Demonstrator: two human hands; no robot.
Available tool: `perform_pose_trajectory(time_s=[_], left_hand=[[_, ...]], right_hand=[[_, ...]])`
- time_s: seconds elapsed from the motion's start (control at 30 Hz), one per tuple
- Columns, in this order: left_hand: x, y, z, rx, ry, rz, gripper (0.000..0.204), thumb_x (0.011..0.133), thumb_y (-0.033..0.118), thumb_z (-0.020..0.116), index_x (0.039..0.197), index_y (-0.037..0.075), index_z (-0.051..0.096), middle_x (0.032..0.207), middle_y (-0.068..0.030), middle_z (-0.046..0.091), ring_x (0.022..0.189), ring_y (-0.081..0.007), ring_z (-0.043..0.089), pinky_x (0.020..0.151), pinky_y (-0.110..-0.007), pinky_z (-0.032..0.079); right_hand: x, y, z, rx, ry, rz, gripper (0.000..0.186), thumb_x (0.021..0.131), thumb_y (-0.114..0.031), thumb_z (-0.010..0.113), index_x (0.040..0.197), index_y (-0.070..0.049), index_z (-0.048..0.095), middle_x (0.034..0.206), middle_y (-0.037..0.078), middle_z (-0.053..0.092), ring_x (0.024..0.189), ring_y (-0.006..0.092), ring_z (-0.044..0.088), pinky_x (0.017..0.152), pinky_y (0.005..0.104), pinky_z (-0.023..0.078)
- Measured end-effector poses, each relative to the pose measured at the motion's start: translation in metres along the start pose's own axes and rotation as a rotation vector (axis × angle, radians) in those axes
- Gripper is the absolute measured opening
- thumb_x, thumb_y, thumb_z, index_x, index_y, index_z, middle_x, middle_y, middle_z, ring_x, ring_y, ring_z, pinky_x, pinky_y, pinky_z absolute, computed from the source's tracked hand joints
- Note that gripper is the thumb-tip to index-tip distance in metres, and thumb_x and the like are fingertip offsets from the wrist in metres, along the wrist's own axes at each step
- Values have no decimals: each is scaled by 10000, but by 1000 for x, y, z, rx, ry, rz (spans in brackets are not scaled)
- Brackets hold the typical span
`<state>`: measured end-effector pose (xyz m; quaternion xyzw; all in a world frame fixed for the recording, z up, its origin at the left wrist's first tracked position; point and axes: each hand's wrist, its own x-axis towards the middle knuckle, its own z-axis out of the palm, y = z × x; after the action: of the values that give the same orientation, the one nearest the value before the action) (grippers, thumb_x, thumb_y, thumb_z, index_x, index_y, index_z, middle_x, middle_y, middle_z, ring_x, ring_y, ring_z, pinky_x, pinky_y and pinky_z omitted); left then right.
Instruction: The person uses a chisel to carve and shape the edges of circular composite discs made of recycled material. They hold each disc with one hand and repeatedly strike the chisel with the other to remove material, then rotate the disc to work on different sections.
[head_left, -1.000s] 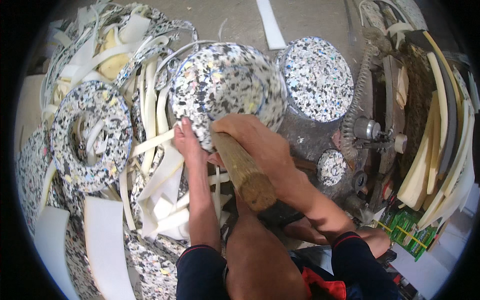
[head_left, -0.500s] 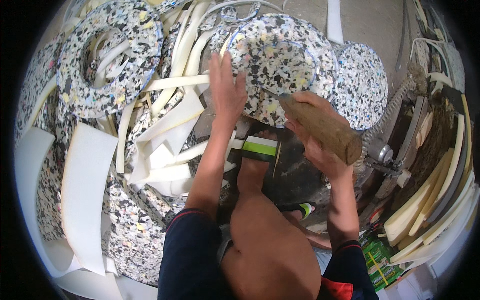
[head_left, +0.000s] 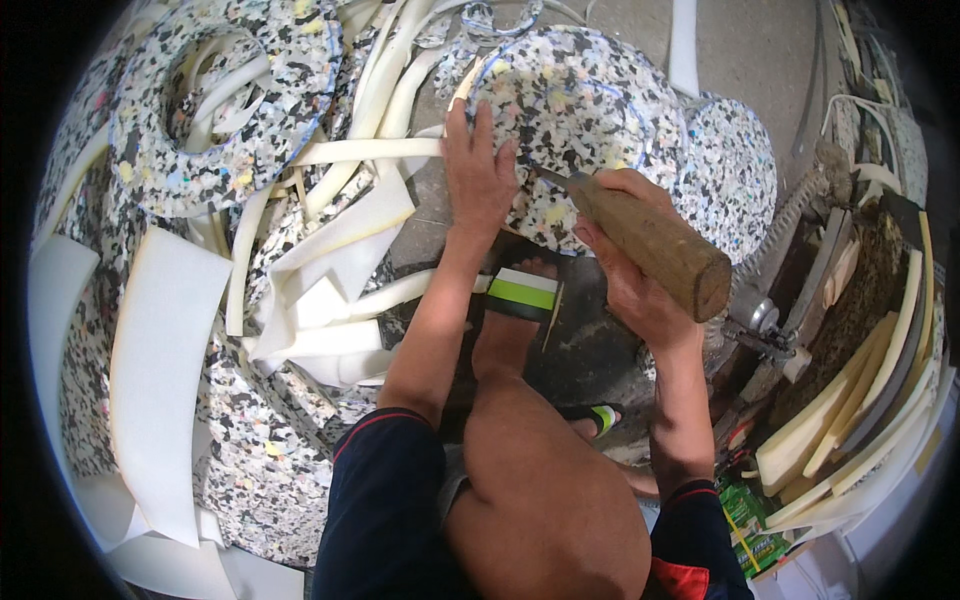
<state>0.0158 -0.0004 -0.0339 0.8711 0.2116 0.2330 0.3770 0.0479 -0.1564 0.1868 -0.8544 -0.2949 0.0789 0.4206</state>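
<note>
While the right hand (head_left: 645,300) gripped a thick-handled brown wooden tool (head_left: 665,250), its thin blade over a round, black-and-white speckled foam disc (head_left: 580,110), the left hand (head_left: 480,180) lay open at the disc's left edge; its right edge met a smaller speckled foam disc (head_left: 735,180).

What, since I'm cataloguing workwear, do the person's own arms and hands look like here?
The left hand and right hand are gloveless. The left forearm and right forearm are bare, with no watch or band visible. The left sleeve and right sleeve are short and dark navy, each with thin red trim near the cuff.
</note>
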Motion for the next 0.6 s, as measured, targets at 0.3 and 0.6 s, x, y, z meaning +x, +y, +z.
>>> perform_pose_trajectory(time_s=[0.3, 0.6], left_hand=[[-2, 3, 1, 41, -10, -32, 599, 1014, 273, 647, 1529, 17, 479, 1592, -298, 360, 1453, -490, 391, 1186, -605, 299], [-4, 3, 2, 22, -10, -51, 649, 981, 274, 660, 1548, 47, 437, 1607, -276, 332, 1472, -521, 336, 1157, -682, 304]], right_hand=[[9, -16, -2, -80, 35, -29, 399, 862, -134, 838, 1228, -81, 687, 1148, 109, 726, 966, 285, 725, 838, 337, 576], [6, -21, -5, -136, -25, -36, 312, 892, 22, 791, 1182, 31, 675, 1249, 124, 671, 1094, 237, 661, 924, 354, 532]])
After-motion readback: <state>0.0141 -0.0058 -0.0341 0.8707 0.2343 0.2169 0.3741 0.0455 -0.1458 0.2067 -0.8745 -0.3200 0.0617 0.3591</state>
